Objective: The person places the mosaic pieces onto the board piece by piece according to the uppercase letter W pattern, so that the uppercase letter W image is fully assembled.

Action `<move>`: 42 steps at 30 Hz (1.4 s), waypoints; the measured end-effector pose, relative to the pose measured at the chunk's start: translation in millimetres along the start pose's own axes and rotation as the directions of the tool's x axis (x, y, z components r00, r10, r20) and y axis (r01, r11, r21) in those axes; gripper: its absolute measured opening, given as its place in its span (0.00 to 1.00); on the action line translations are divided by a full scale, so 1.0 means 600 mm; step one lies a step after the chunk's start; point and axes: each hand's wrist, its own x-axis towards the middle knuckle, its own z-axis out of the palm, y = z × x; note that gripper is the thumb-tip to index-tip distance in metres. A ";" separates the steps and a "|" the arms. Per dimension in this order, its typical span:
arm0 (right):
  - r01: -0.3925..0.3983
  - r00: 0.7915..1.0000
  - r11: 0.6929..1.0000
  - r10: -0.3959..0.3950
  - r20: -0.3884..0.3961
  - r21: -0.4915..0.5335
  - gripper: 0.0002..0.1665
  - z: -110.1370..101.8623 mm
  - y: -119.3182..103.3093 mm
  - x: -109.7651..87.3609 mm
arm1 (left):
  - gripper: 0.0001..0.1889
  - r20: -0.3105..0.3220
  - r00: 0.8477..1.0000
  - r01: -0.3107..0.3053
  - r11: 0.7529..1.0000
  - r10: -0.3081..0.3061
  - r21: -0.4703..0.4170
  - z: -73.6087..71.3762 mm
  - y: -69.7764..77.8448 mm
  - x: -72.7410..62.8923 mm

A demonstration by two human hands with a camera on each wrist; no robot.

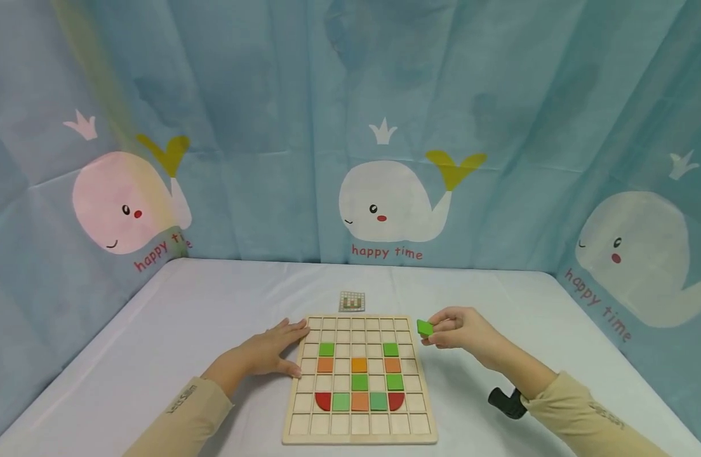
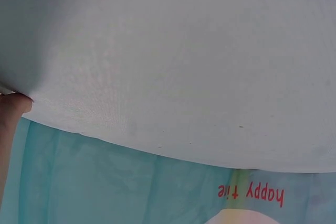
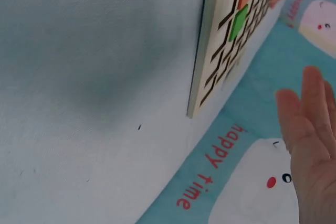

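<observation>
A wooden grid board (image 1: 359, 438) lies on the white table with coloured tiles in some cells. My right hand (image 1: 461, 330) pinches a green square tile (image 1: 424, 327) just off the board's upper right edge. That hand (image 3: 315, 140) shows in the right wrist view too, but the tile is not visible there. With its fingers spread, my left hand (image 1: 270, 348) rests against the board's left edge; only a bit of it (image 2: 13, 111) appears in the left wrist view. Tiles on the board include a green one (image 1: 390, 350), an orange one (image 1: 359, 365) and a red rounded one (image 1: 324, 401).
Beyond the board's far edge lies a small card (image 1: 352, 301) printed with a grid pattern. A black object (image 1: 507, 403) is by the right sleeve, partly covered by it. Blue curtains (image 1: 259, 209) with whale pictures stand behind and beside the white table (image 1: 213, 292).
</observation>
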 end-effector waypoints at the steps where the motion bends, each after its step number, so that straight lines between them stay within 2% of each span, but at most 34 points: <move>1: -0.004 1.000 1.000 0.004 0.010 0.023 0.19 0.002 0.000 0.000 | 0.48 0.003 1.000 -0.001 1.000 0.000 0.002 0.000 0.000 0.001; 9: -0.037 0.998 0.993 0.031 0.059 0.110 0.16 0.021 -0.003 0.007 | 0.48 0.002 1.000 -0.003 1.000 0.003 0.008 0.001 0.002 0.008; 15: -0.070 0.980 0.985 0.038 0.194 0.157 0.13 0.043 0.002 0.016 | 0.48 0.001 1.000 -0.007 1.000 0.007 0.009 -0.001 0.003 0.010; 17: -0.074 0.975 0.987 0.041 0.217 0.145 0.15 0.052 0.001 0.019 | 0.48 0.001 1.000 -0.007 1.000 0.006 0.007 0.000 0.003 0.010; 22: -0.075 0.980 0.995 0.063 0.187 0.059 0.23 0.084 -0.009 0.035 | 0.48 0.000 1.000 -0.002 1.000 0.002 -0.002 0.001 -0.001 0.009; 26: -0.060 0.983 0.998 0.058 0.175 0.009 0.20 0.113 -0.011 0.048 | 0.49 0.003 1.000 0.002 1.000 -0.002 -0.007 0.004 -0.005 0.006; 31: -0.045 0.985 0.999 0.045 0.164 -0.005 0.18 0.143 -0.013 0.061 | 0.48 0.003 1.000 0.000 1.000 0.000 -0.006 0.006 -0.008 0.002; 38: -0.073 0.990 0.997 0.072 0.119 0.002 0.14 0.170 -0.022 0.079 | 0.48 -0.002 1.000 -0.008 1.000 0.008 -0.007 0.004 -0.008 0.004; 42: -0.082 0.989 0.996 0.087 0.117 -0.047 0.10 0.188 -0.024 0.089 | 0.48 -0.001 1.000 -0.013 1.000 0.013 -0.006 0.002 -0.008 0.006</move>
